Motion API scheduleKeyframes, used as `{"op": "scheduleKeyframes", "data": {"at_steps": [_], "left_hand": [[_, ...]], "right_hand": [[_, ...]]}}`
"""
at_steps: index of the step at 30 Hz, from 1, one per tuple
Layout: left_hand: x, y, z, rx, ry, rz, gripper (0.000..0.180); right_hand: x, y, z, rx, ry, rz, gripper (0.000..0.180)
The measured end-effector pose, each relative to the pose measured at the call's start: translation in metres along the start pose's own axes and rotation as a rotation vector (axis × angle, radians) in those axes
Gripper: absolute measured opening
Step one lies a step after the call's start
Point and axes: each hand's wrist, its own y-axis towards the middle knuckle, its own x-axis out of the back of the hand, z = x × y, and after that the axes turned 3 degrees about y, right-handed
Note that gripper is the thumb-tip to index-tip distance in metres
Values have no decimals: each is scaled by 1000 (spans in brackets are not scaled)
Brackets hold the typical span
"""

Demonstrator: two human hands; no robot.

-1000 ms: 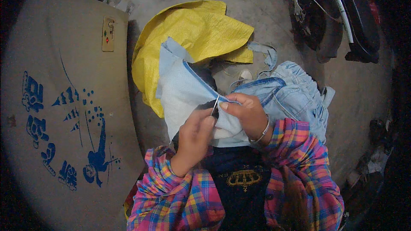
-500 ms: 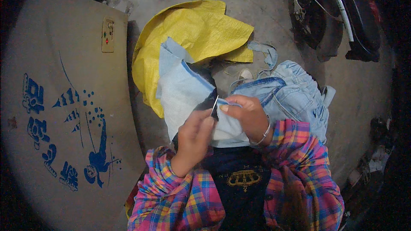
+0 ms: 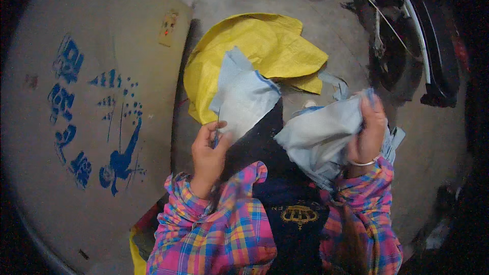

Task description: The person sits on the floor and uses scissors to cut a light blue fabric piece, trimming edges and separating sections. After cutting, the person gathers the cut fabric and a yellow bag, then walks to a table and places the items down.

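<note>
A light-blue denim piece [image 3: 244, 97] with a dark blue edge lies over my left thigh, pale side up. The fingers of my left hand [image 3: 209, 155] are closed on its near-left corner; a thin dark sliver shows between them, too small to name. Raised to the right, my right hand [image 3: 371, 130] grips the edge of a second piece of light-blue denim [image 3: 323, 127], which hangs in folds toward the middle. A gap separates the two pieces, and my dark trousers [image 3: 262, 142] show through it. The right hand is slightly blurred.
Beyond the denim, a crumpled yellow woven sack [image 3: 254, 35] lies on the concrete floor [image 3: 326, 20]. A large beige panel [image 3: 147, 97] with blue printing stands close on the left. Part of a two-wheeled vehicle [image 3: 407, 35] stands at the far right. A denim strap [image 3: 333, 84] trails near the sack.
My hands have moved from close together to wide apart, the right one rightward and up with its denim. The pieces now lie apart. The thin shiny blade at my left fingers no longer shows clearly.
</note>
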Motion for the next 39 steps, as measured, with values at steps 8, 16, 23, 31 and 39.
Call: {"op": "scheduleKeyframes", "data": {"at_steps": [8,16,23,31,39], "left_hand": [[0,-27,29,-134,-7,16,17],[-5,-29,24,-193,44,176,17],[-3,-33,32,-242,35,315,18],[-20,-30,17,-149,34,364,19],[-21,-16,18,-269,145,61,20]], "right_hand": [[71,-22,45,341,-1057,300,71],[112,-63,10,465,-1674,195,61],[122,-63,59,331,-791,-131,36],[263,-30,218,928,-536,-565,30],[356,141,320,446,-1076,-704,32]]}}
